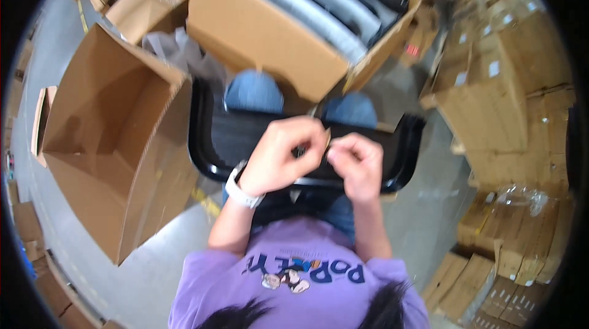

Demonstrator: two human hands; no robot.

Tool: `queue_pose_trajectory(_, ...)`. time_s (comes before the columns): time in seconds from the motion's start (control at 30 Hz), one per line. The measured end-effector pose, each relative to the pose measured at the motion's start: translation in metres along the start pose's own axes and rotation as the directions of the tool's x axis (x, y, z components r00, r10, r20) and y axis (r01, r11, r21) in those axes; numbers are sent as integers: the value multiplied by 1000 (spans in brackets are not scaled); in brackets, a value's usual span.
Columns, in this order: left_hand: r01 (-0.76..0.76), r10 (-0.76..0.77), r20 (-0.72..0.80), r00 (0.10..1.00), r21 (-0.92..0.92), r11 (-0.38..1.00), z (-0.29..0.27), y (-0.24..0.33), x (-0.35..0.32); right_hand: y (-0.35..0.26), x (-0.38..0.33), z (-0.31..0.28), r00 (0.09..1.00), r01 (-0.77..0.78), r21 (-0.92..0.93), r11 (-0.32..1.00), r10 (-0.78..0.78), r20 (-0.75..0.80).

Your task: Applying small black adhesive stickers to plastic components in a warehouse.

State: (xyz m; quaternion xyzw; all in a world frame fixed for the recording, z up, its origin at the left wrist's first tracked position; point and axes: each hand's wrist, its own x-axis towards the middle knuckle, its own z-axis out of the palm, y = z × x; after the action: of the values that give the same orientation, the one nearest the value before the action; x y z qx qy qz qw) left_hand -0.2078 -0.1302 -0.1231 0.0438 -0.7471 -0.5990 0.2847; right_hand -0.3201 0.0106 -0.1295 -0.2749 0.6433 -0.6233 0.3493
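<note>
Across my lap lies a glossy black panel (230, 139) with raised, curved ends. My left hand (285, 152), with a white band (244, 189) at its wrist, is closed above the panel, fingers curled and thumb pressed in. Close to its right is my right hand (357, 164), thumb and fingertips pinched together. The fingertips of both hands nearly meet. A small tan sliver shows at the left fingertips, too small and blurred to name. What the right fingers pinch, if anything, is hidden.
A large open carton (264, 40) ahead holds several grey-wrapped curved pieces (307, 13). An open, empty-looking carton (110, 114) stands at my left, with crumpled grey wrapping (178, 50) behind it. Stacked cardboard boxes (491, 89) line the right side.
</note>
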Motion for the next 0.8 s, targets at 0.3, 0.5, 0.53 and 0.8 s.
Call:
queue_pose_trajectory(0.3,-47,-14,-405,914,-139,989,1,-17,-7,23,-32,-40,944,36,-585,810,-220,-246)
queue_pose_trajectory(0.5,-4,-44,-359,932,-132,991,21,-17,-10,50,-30,-35,897,266,-822,504,-442,19)
queue_pose_trajectory(0.53,7,-54,-356,933,-132,991,20,-20,-10,54,-27,-35,876,297,-854,427,-478,66)
queue_pose_trajectory(0.8,278,-444,-266,856,-487,828,8,-37,-9,65,-20,-38,836,401,-850,343,-516,186)
